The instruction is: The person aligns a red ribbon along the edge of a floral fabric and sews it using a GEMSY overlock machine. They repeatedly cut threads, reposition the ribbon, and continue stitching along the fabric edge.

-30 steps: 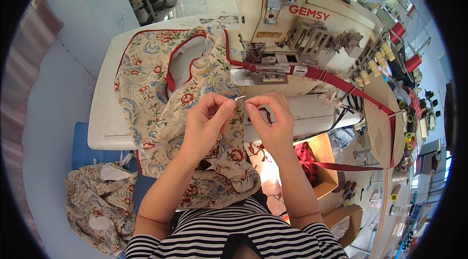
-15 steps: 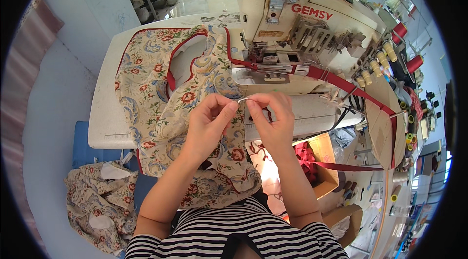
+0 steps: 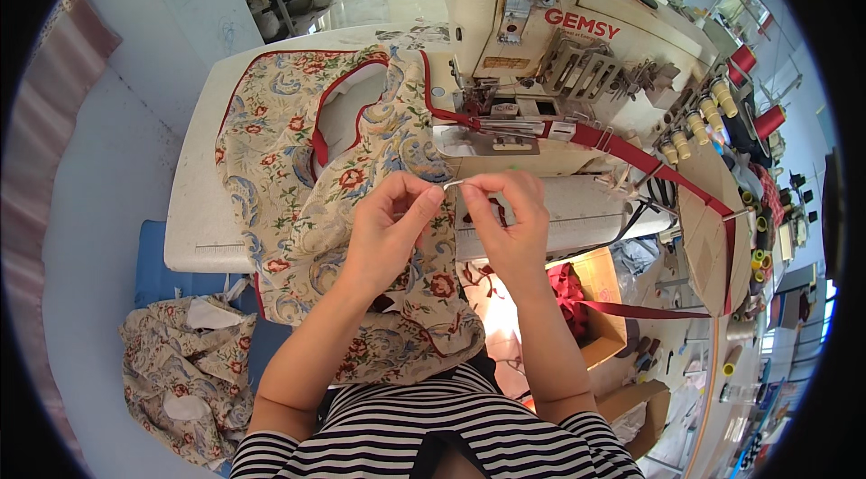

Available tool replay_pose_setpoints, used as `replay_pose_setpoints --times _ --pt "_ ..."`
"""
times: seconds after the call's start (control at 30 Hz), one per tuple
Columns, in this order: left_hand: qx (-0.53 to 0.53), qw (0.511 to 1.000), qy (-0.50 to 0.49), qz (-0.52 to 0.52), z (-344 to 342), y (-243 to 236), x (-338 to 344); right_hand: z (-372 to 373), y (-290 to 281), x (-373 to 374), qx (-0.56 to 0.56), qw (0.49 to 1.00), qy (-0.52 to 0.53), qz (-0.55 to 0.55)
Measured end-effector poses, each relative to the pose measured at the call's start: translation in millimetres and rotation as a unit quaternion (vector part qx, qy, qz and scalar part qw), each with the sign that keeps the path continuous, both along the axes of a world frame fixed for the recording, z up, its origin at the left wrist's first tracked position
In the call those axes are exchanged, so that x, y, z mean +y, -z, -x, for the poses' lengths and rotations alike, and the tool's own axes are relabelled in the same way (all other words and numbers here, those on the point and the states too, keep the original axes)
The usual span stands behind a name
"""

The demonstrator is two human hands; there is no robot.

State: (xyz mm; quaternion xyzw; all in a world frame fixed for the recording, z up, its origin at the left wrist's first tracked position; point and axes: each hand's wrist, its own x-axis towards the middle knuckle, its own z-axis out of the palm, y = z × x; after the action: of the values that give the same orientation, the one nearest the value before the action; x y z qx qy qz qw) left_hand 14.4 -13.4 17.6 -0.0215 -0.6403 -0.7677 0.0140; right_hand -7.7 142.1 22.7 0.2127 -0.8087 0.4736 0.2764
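The left hand [image 3: 388, 225] and right hand [image 3: 514, 219] pinch a thin white strip [image 3: 453, 183], maybe thread: likely light, soft, best held by its ends.

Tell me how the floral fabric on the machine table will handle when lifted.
The floral fabric will probably droop, since it lies in soft folds and hangs past the table. Lifting may also meet some tug, because its red binding runs into the sewing machine.
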Motion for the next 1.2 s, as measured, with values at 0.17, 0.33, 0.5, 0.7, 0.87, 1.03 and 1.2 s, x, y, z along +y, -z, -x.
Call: replay_pose_setpoints --times 0.17,0.33,0.5,0.7,0.87,1.03,1.2 --pt "-0.004 0.999 0.005 0.041 4 -3 -11 11 7 22 -0.013 0.997 0.051 0.051" --pt "-0.011 0.993 0.019 0.120 13 -14 -19 31 0 22 -0.046 0.994 0.089 -0.042" --pt "-0.003 0.989 0.034 0.144 27 -17 -23 57 7 6 0.012 0.967 0.169 -0.191" --pt "0.024 0.974 0.060 0.216 59 -19 -26 72 21 5 0.014 0.975 0.164 -0.146" --pt "0.045 0.941 0.088 0.322 97 -31 -22 73 25 16 -0.006 0.993 0.114 -0.044" --pt "0.042 0.930 0.106 0.348 122 -22 -14 73 27 18 0.003 0.991 0.124 -0.053" --pt "0.024 0.930 0.110 0.350 131 -21 -11 73 30 19 0.005 0.991 0.125 -0.050"
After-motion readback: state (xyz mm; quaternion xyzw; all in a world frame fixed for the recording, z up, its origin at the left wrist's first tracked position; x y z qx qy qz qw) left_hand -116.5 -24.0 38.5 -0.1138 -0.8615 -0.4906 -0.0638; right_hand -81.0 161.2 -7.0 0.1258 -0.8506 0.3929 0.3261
